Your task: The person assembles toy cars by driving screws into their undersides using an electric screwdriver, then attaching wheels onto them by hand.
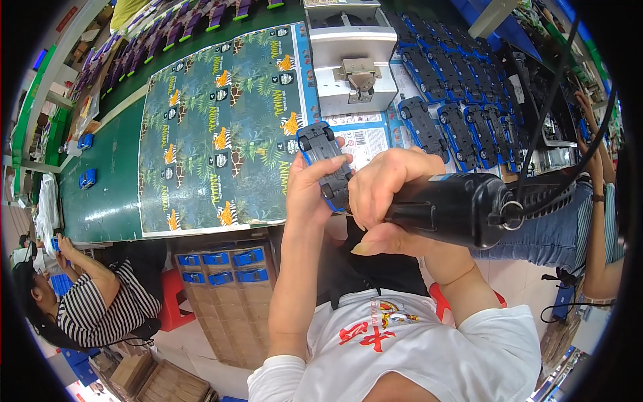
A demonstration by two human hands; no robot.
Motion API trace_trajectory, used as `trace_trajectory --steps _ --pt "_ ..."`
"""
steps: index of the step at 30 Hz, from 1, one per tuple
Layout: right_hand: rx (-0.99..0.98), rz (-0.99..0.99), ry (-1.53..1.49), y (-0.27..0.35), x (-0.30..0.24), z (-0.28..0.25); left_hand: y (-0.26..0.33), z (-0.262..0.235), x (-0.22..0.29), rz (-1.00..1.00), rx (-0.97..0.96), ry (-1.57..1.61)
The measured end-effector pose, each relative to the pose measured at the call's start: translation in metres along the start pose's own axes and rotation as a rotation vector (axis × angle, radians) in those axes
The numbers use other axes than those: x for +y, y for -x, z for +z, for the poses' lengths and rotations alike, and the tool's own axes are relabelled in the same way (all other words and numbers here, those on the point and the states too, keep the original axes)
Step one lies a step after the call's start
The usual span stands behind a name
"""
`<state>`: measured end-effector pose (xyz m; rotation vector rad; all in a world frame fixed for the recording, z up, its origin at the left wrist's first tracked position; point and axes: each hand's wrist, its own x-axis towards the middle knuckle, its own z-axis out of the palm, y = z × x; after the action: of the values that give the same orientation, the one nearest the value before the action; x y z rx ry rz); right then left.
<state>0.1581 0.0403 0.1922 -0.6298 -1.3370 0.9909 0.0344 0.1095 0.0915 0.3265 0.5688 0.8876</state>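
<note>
A blue toy car (pixel 320 142) is turned underside up, its black base and wheels facing me. My left hand (pixel 305 191) is closed round it, thumb across the base. My right hand (pixel 388 184) grips a black electric screwdriver (pixel 455 206), which lies nearly level and points left towards the car's near end. The screwdriver's tip is hidden behind my right fingers, so I cannot tell whether it touches the car. Beyond my hands stands a pale metal box (pixel 351 57) with a small bracket on its front.
Rows of upturned blue toy cars (pixel 469 130) fill the table's right side. A jungle-print sheet (pixel 221 127) covers its middle. A carton (pixel 224 295) of blue cars stands below the edge. Black cables (pixel 552 100) hang at right. Other people (pixel 110 301) sit at both sides.
</note>
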Motion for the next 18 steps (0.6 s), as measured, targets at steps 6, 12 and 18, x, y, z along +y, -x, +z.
trace_trajectory --steps 6,12,18 --pt "0.036 0.034 -0.021 0.002 -0.004 0.001 0.000 0.003 0.000 0.037 -0.043 0.011" --pt "-0.013 0.055 0.042 0.006 -0.009 -0.005 0.003 0.004 0.001 0.059 -0.037 -0.040" --pt "-0.001 -0.130 -0.204 0.008 -0.019 -0.016 0.009 0.014 0.013 0.077 -0.109 -0.126"
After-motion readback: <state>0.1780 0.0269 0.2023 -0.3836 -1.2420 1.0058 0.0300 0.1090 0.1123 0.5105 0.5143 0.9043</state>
